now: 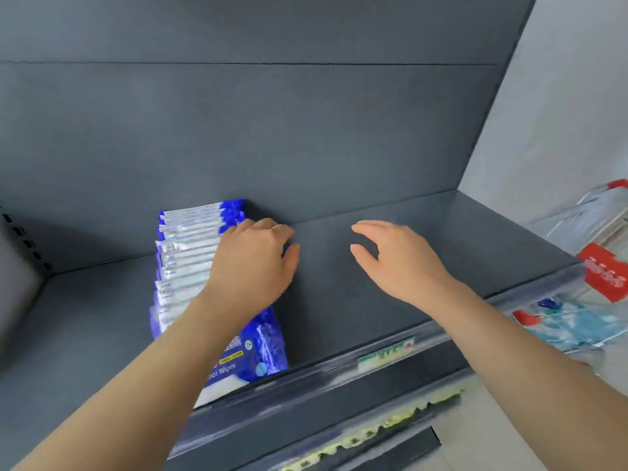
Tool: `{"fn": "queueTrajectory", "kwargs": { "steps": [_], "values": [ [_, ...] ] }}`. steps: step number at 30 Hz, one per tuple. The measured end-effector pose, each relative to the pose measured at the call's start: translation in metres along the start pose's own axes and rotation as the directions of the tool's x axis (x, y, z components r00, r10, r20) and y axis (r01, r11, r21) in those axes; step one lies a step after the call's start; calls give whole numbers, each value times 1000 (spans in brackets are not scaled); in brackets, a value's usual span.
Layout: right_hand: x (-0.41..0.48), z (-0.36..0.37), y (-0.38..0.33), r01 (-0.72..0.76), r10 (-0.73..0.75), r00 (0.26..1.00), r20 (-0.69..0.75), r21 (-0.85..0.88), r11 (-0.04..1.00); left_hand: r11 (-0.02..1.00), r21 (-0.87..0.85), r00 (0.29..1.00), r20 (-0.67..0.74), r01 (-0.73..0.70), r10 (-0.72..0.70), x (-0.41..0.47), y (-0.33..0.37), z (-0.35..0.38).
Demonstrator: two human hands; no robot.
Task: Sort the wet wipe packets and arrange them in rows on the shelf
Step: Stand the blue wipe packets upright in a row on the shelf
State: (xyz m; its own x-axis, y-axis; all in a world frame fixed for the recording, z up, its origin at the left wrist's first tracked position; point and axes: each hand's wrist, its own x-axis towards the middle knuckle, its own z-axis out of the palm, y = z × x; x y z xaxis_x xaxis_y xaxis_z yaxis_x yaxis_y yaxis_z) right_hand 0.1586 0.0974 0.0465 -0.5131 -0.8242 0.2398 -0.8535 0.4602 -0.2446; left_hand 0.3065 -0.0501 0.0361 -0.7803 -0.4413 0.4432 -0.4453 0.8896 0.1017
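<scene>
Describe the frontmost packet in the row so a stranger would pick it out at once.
Start at the dark grey metal shelf; on its left part a row of blue-and-white wet wipe packets stands on edge under the left hand. The frontmost packet is the only one showing its blue face, with white "Wipes" lettering and a yellow label.

Row of wet wipe packets [190, 253] standing on the shelf [390, 266], left of centre, running from the back panel [306, 147] to the front price rail [326, 373]. Left hand [251, 266] on the row; right hand [397, 263] above bare shelf to its right. Shopping trolley [577, 219] beyond the shelf's right end.
</scene>
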Motion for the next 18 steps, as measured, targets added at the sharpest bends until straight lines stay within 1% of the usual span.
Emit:
{"fn": "queueTrajectory", "kwargs": {
  "steps": [3, 7, 11, 15, 18],
  "values": [
    [-38, -26, 57, -72, 71, 997, -37, -31, 997, 990, -7, 990, 23, -140, 140, 14, 75, 18],
    [-85, -54, 149, -178, 172, 980, -104, -59, 982, 963, -78, 965, 16, -259, 261, 33, 185, 52],
    [-134, -82, 251, -261, 248, 960, -126, -92, 961, 934, -165, 946, 16, -318, 325, 54, 300, 90],
    [-171, -108, 350, -367, 360, 930, -68, -177, 913, 898, -258, 924, 46, -357, 381, 77, 409, 128],
    [-184, -122, 417, -449, 451, 892, -39, -197, 871, 885, -289, 911, 86, -365, 404, 97, 478, 160]
  ]
}}
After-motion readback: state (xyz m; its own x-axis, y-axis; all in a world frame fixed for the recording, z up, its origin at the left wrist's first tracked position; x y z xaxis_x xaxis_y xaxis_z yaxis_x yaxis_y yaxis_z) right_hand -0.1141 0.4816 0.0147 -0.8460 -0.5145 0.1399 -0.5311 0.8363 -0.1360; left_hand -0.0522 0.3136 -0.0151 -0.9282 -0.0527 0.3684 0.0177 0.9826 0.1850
